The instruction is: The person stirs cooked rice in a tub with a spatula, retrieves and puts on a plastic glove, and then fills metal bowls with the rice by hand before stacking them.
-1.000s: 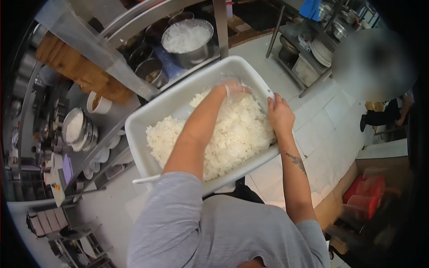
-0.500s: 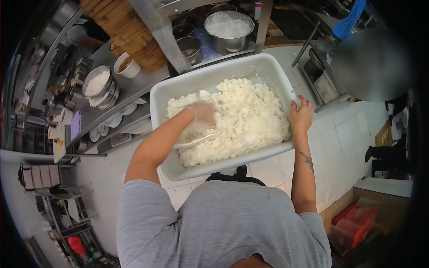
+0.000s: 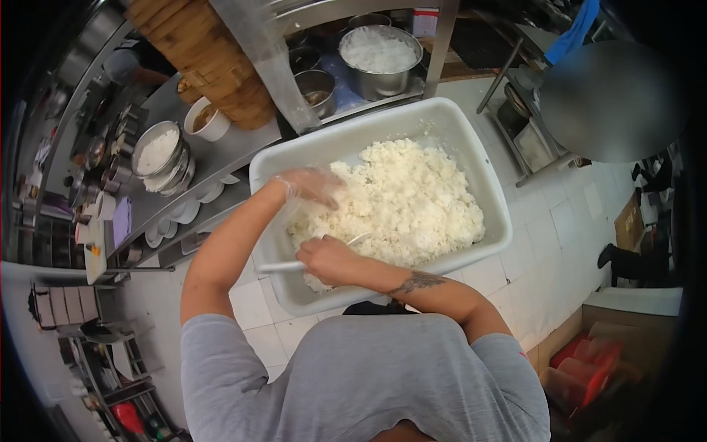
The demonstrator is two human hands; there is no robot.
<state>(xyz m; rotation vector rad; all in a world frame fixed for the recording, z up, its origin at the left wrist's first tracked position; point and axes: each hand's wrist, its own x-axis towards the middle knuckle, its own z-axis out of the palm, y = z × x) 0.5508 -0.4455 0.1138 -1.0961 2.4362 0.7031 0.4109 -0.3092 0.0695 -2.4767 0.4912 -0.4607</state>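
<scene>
A large white plastic tub [image 3: 495,184] in front of me holds a big heap of cooked white rice [image 3: 416,195]. My left hand [image 3: 313,186], in a clear plastic glove, is over the left side of the rice. Its fingers are stretched toward the heap, slightly smeared by motion. My right hand [image 3: 329,260] is bare and crosses my body to the tub's near left part. It is closed around the handle of a white rice paddle [image 3: 280,267]; the paddle's other end [image 3: 359,239] lies against the rice.
Behind the tub, a metal shelf holds a pot of white contents [image 3: 379,59] and smaller pots. Bamboo steamers [image 3: 213,66] are stacked on the steel counter [image 3: 243,140] at left, beside a white tub of food [image 3: 208,121] and bowls. Red containers [image 3: 589,365] sit lower right.
My right hand has left the tub's right rim and crossed left to grip the paddle. My left hand has lifted from the rice and shifted slightly left.
</scene>
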